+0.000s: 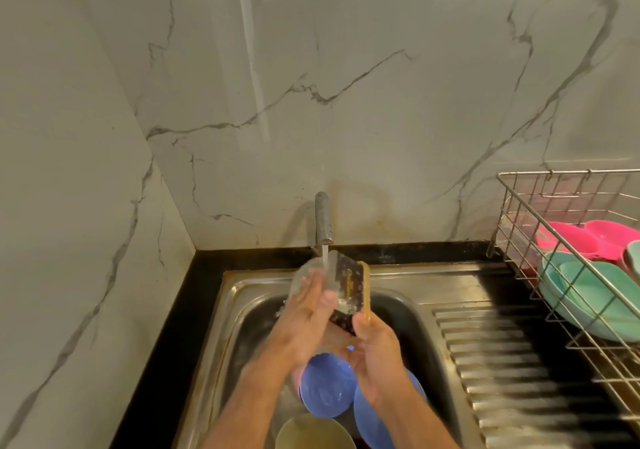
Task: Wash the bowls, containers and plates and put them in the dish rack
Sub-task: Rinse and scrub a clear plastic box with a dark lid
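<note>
A clear plastic container with a dark patterned label and a yellow rim is held under the tap stream above the steel sink, at its 12 o'clock. It is gripped at the rim by the right hand, while the left hand's straight fingers are pressed flat against it. Blue plates lie in the basin at 6 o'clock, and teal bowls and pink dishes are stacked in the wire dish rack at 3 o'clock.

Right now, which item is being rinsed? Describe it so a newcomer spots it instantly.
Start at the steel sink below the marble wall and follow the tap down its water stream. Both hands hold the container there. Unlike the blue plates lying in the basin, it is boxy, clear, with a dark patterned label and a yellowish rim.
</note>
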